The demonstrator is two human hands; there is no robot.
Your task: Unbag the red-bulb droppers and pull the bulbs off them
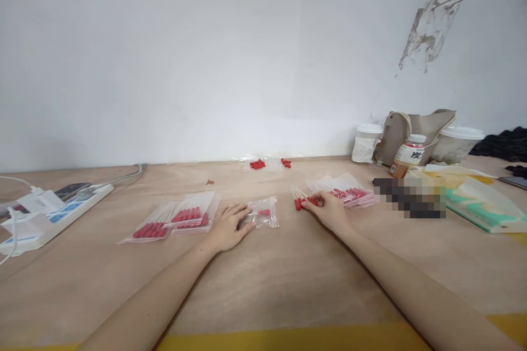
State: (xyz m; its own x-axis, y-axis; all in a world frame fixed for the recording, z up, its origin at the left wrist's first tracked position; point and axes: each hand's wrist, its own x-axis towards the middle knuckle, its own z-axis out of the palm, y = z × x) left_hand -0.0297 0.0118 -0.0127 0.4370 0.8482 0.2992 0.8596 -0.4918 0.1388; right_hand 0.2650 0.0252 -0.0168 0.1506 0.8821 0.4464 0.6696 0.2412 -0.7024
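R hand at red-ended sticks, L hand by small bag

R hand (331, 213): thumb & fingertips on loose red-ended sticks (298, 204) on the table (263, 290); can't tell if pinched tight. L hand (228, 228): palm down, fingers apart, at L edge of small clear bag (270, 221) w/ one red piece (264, 212) inside. Filled bags (208, 201) lie L of L hand; more bags (342, 181) just beyond R hand. Red bits (257, 164) nr wall (206, 66). Far L: power strip (88, 200). Far R: bottle (408, 154), paper cup (366, 148), tissue pack (488, 203).
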